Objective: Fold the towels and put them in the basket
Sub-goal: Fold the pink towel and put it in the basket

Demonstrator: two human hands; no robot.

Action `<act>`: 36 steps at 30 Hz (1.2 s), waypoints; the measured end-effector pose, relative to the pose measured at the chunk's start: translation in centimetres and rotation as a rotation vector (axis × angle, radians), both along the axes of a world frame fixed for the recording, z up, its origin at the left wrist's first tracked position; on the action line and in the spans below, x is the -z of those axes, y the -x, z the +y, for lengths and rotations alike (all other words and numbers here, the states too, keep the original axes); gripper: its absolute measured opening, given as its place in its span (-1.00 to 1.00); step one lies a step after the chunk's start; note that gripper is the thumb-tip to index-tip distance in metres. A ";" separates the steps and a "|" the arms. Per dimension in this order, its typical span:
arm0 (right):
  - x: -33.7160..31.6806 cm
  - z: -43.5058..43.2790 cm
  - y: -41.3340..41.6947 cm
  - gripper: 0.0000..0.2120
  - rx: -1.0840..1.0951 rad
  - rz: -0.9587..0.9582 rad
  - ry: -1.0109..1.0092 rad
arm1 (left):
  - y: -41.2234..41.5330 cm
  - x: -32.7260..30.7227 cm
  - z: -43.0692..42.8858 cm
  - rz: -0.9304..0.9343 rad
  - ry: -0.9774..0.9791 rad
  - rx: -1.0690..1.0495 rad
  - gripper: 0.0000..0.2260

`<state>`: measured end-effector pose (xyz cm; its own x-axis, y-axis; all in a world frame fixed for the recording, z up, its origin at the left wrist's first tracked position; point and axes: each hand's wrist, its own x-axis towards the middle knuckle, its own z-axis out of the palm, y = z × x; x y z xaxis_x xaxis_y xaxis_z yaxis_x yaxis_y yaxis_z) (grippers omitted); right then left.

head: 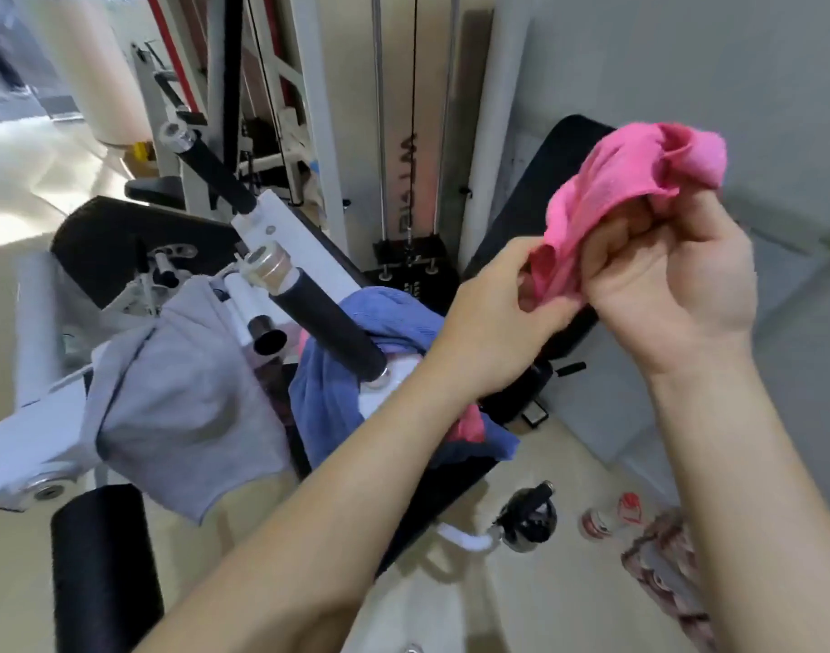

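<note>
Both my hands hold a crumpled pink towel (615, 190) up in the air at the upper right. My left hand (493, 313) pinches its lower edge. My right hand (672, 280) grips the bunched cloth, with its fingers curled under it. A grey towel (177, 407) hangs over the white frame of a gym machine at the left. A blue towel (328, 388) is draped around a black padded handle (328, 327) in the middle, with a bit of another pink cloth (469, 426) showing under my left forearm. No basket is in view.
A white gym machine (281, 228) with black pads and a weight stack (410, 256) fills the middle and left. On the floor at the lower right lie a black bottle (530, 516), two small red-and-white items (610, 516) and a patterned cloth (672, 572). A grey wall stands on the right.
</note>
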<state>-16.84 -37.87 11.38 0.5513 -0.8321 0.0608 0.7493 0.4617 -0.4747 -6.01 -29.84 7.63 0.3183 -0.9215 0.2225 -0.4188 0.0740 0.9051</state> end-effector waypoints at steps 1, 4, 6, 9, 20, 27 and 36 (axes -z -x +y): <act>0.0 0.5 1.4 -0.64 0.020 0.033 0.019 | 1.0 0.5 0.0 0.056 0.009 0.009 -0.85; 0.8 2.7 5.7 -0.65 0.079 0.331 0.123 | 3.9 1.5 0.8 0.250 0.008 0.044 -0.85; 1.8 4.4 8.6 -0.79 0.163 0.572 0.179 | 5.8 2.3 1.7 0.273 0.008 0.100 -0.79; 2.8 7.3 12.5 -0.83 0.271 0.948 0.376 | 8.8 2.8 3.1 0.155 -0.025 0.286 -0.86; 2.0 12.9 28.2 -0.85 0.674 1.474 0.580 | 20.8 0.8 5.6 0.142 -0.097 0.705 -0.84; 2.3 12.7 39.9 -0.74 0.422 1.480 0.681 | 32.5 -0.1 1.7 0.058 0.022 0.678 -0.86; 0.4 12.0 62.8 -0.64 0.570 2.302 0.691 | 52.3 -1.1 -4.9 -0.535 0.200 0.838 -0.73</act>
